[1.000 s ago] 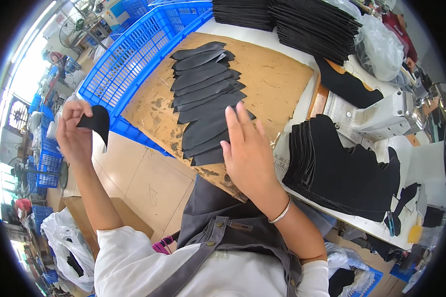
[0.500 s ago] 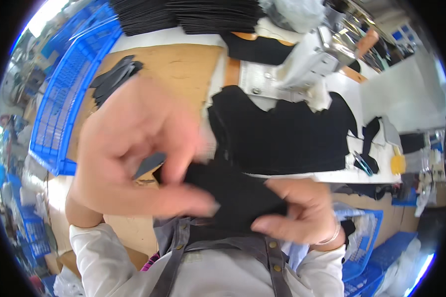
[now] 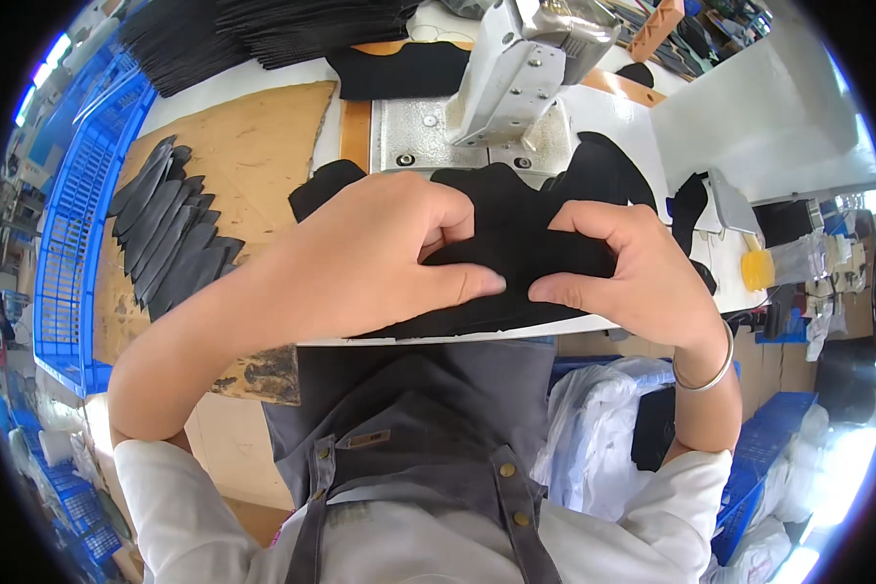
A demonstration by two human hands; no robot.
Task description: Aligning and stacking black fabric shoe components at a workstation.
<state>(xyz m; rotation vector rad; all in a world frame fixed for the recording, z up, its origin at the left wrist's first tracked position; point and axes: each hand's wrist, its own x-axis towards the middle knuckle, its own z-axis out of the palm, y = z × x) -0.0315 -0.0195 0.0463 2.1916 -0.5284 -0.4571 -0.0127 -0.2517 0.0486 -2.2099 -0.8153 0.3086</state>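
Observation:
A piece of black fabric (image 3: 518, 255) is stretched between my two hands, over larger black cut fabric (image 3: 602, 177) on the white table. My left hand (image 3: 384, 248) pinches its left end between thumb and curled fingers. On the other end, my right hand (image 3: 647, 277) has its thumb in front and fingers behind, closed on the fabric. Just beyond my hands stands a sewing machine (image 3: 516, 83) with a metal bed plate (image 3: 404, 136). Where the held piece overlaps the black fabric below, their edges are hard to tell apart.
Dark leaf-shaped pieces (image 3: 170, 229) lie on a brown board (image 3: 253, 122) at left, beside a blue crate (image 3: 63, 302). Black stacks (image 3: 302, 29) stand at the back. A yellow object (image 3: 756, 265) sits at the right edge. Below is a bag of clear plastic (image 3: 594, 428).
Both hands have moved forward over the table toward the sewing machine, with the black piece. My left hand, blurred and raised before, now grips its left end. The view has shifted.

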